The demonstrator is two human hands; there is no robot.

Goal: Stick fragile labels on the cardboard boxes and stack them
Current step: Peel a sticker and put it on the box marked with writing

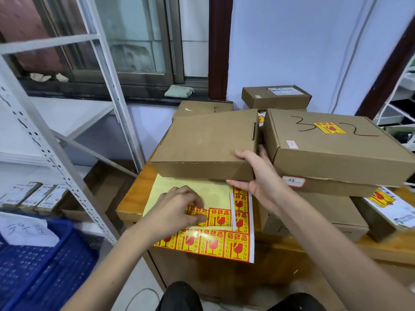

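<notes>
Unlabelled box (208, 142): lay tilted at the desk's (130, 205) back, its near edge over the label sheet; its top carried no sticker.
Right hand (258, 176): clasped the box's near right corner, thumb on top, fingers underneath.
Box handling: looked like stiff corrugated card, probably light, since one hand propped it; a corner or edge hold seemed safest, as flat faces may slip.
Label sheet (202, 212): lay on the desk in front, much of its yellow backing already bare.
Left hand (177, 209): fingertips pinched a red-and-yellow fragile label (197, 213), apparently peeling it.
Label handling: thin, floppy, sticky; best lifted by one corner.
Labelled stack (332, 149): stood just right, top box stickered.
Contents: boxes shut, unseen.
Blue crate (45, 261): held a handwritten paper.
</notes>
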